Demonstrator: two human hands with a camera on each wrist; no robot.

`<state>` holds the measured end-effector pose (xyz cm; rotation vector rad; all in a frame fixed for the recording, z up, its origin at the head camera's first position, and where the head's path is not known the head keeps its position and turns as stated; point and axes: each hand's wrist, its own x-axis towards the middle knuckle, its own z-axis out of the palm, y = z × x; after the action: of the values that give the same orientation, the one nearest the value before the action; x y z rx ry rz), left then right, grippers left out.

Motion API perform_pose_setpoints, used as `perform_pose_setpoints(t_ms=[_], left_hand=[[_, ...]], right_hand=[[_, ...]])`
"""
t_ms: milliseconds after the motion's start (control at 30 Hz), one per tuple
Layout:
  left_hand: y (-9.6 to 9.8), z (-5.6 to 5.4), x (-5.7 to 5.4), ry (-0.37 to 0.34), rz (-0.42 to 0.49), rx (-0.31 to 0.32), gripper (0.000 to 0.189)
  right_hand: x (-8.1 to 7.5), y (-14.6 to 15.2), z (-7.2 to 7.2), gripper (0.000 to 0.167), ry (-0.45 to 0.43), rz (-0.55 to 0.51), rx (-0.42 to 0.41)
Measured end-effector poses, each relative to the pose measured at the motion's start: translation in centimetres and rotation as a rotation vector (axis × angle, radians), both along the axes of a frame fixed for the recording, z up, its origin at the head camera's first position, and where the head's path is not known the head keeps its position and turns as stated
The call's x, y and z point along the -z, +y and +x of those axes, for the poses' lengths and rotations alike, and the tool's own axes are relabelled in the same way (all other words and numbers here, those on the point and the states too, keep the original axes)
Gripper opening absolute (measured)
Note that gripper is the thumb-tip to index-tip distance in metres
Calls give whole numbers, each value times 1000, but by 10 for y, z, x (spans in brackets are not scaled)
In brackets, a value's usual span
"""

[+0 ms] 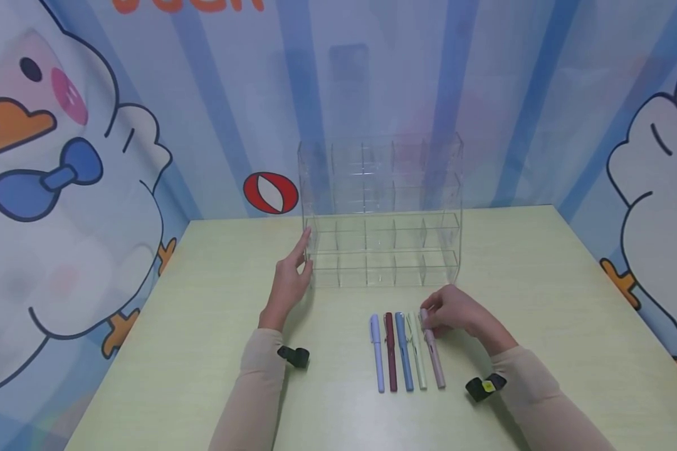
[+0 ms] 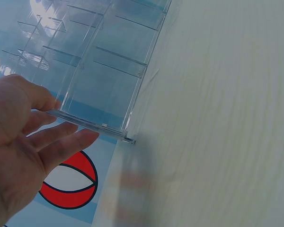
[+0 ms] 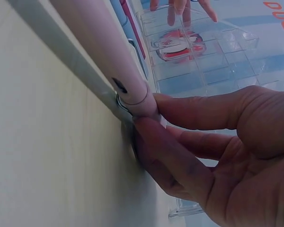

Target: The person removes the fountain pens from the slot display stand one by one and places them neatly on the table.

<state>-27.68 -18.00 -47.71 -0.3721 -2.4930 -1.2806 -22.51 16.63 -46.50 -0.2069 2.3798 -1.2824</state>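
Observation:
Several pens lie side by side on the pale green table [image 1: 203, 351]: light blue [image 1: 377, 357], dark red [image 1: 391, 360], blue [image 1: 404, 357], pale green [image 1: 417, 360] and pink [image 1: 433, 354]. My right hand [image 1: 457, 313] pinches the cap end of the pink pen [image 3: 104, 61], which lies on the table. Behind the pens stands a clear acrylic organizer [image 1: 380, 213] with rows of empty compartments. My left hand [image 1: 293, 275] holds straight fingers against the organizer's [image 2: 99, 71] left wall, thumb on the front edge.
Cartoon-printed blue walls [image 1: 90, 156] close in the table on three sides, with a red and white ball print [image 1: 271, 192] behind the organizer. Black wrist camera mounts [image 1: 294, 356] sit on both forearms.

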Motion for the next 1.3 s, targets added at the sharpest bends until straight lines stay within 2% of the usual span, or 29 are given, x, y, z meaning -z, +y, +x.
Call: perform_pose_setpoints(t_ms=[400,1300], left_hand=[[0,-1,1,-8,7,-1,77],[0,0,1,-21,-8,-13,76]], right_hand=[[-4,1,1,39,12,56,-29],[-5,1,3,38,7,63,-33]])
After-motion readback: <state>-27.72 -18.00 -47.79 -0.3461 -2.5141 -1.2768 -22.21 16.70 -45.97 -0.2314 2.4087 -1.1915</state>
